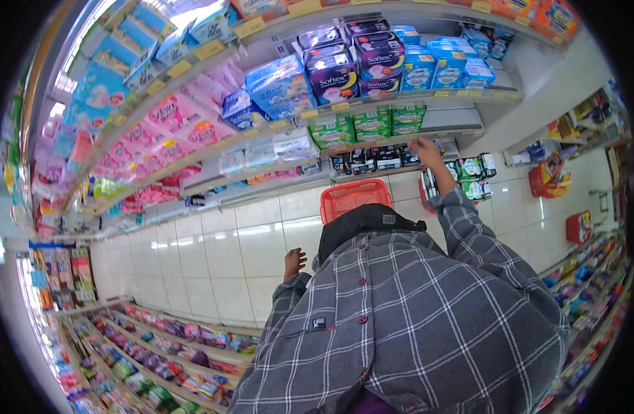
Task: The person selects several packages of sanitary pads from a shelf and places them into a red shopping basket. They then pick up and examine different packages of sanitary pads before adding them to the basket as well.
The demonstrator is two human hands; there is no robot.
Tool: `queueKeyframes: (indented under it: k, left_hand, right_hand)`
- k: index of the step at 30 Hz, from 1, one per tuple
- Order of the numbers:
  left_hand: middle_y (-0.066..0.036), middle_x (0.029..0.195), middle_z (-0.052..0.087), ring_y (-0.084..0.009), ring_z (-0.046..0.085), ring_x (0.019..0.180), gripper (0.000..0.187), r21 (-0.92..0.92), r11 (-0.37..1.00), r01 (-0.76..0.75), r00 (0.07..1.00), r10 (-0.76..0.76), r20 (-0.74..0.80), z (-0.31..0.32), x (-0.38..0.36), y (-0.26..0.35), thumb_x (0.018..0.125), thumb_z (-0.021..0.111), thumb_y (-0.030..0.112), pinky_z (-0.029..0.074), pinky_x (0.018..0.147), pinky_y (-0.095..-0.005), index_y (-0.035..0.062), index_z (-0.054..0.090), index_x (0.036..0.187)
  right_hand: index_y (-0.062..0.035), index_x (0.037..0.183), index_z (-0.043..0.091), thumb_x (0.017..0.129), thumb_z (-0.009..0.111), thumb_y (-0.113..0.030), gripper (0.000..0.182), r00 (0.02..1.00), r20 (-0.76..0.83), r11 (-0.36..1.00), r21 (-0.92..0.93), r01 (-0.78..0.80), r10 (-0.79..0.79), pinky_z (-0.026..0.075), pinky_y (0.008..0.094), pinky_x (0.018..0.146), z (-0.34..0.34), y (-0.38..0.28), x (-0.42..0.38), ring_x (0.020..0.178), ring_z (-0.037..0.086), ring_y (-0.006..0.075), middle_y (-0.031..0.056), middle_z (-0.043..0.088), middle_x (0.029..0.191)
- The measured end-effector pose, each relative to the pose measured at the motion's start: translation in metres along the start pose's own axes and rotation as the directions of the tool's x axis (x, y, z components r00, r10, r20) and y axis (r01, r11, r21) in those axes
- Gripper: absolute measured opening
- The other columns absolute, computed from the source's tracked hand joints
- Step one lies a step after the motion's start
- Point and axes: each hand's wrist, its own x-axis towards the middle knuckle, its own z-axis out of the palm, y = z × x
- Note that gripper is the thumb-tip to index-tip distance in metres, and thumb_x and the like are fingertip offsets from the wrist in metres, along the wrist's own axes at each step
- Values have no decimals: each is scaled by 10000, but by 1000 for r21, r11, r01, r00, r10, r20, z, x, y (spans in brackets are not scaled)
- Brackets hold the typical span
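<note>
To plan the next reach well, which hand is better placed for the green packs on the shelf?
Probably the right hand: its arm is extended, and it appears close to the green packs. The left hand hangs apart from the shelf.

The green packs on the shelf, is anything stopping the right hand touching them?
Nothing visible stands between the right hand and the green packs; the hand appears near the shelf edge, below their right end.

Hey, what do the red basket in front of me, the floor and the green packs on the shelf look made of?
Red basket: probably molded plastic, uniformly colored with open latticed walls.
Floor: glossy tile, likely ceramic, with joint lines and light reflections.
Green packs: perhaps printed plastic film; too small to be sure.
</note>
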Motion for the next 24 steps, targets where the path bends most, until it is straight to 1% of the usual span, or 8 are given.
queueKeyframes:
  k: [4, 8, 9, 12, 13, 18, 21, 24]
  left_hand:
    - [-125, 1164, 658, -233, 641, 929, 426, 22, 1000, 5, 1000, -5, 4, -24, 2, 39, 975, 474, 299, 504, 761, -394, 71, 543, 1328]
    - [-121, 1148, 659, -226, 640, 938, 433, 44, 997, 55, 998, -56, 20, -18, -4, 40, 985, 450, 296, 503, 776, -396, 73, 533, 1346]
    - [-83, 1000, 685, -184, 640, 763, 388, -54, 998, 39, 999, -39, 7, -14, -1, 29, 932, 570, 318, 468, 598, -336, 83, 586, 1240]
    - [-86, 1018, 686, -191, 639, 778, 384, -102, 994, 44, 999, -44, 4, 11, -6, -2, 942, 562, 317, 469, 607, -343, 98, 579, 1256]
    - [-88, 1049, 690, -183, 637, 808, 359, 48, 998, -41, 999, 41, -2, 22, -15, -14, 942, 556, 297, 474, 621, -356, 92, 604, 1233]
    - [-97, 986, 682, -208, 642, 782, 333, 327, 935, -139, 990, 139, 24, 103, -58, -82, 952, 542, 318, 477, 612, -379, 80, 612, 1176]
    - [-103, 948, 677, -223, 645, 767, 326, 314, 943, -106, 994, 97, 44, 165, -82, -121, 959, 534, 331, 480, 606, -392, 74, 617, 1142]
    - [-109, 911, 673, -238, 648, 751, 326, 280, 958, -68, 997, 60, 38, 235, -108, -148, 965, 526, 343, 482, 600, -406, 67, 622, 1108]
  right_hand:
    - [-14, 1046, 672, 924, 671, -221, 240, 959, -219, 982, -95, 162, -180, 501, 324, 769, -20, -161, 15, 814, 644, 200, 109, 702, 895]
    - [-15, 1018, 675, 927, 679, -212, 217, 757, -377, 845, -217, 488, -534, 491, 315, 723, -29, -246, 35, 753, 616, 176, 89, 679, 832]
    - [-13, 999, 679, 932, 678, -224, 221, 695, -405, 803, -246, 542, -594, 489, 312, 708, -32, -258, 36, 736, 611, 173, 85, 672, 806]
    - [13, 890, 677, 963, 653, -222, 247, 876, -274, 917, -161, 366, -397, 463, 288, 677, -41, -276, 39, 727, 573, 108, 56, 657, 777]
    - [26, 764, 652, 972, 643, -247, 344, 889, -278, 929, -35, 369, -363, 416, 272, 619, -37, -268, 44, 661, 505, 87, 28, 600, 677]
    - [-24, 1204, 576, 915, 700, -285, 409, 927, 298, 965, -53, 255, -228, 478, 311, 795, -26, -159, 69, 978, 580, 193, 142, 601, 1149]
    - [-108, 1488, 300, 803, 790, -333, 872, 827, 546, 820, -529, 217, 133, 411, 408, 1026, -25, -60, 65, 1319, 411, 320, 200, 343, 1494]
    - [-155, 1580, 114, 710, 845, -369, 1156, 751, 474, 580, -801, 150, 459, 278, 521, 1154, -35, -26, 72, 1472, 201, 402, 222, 151, 1614]
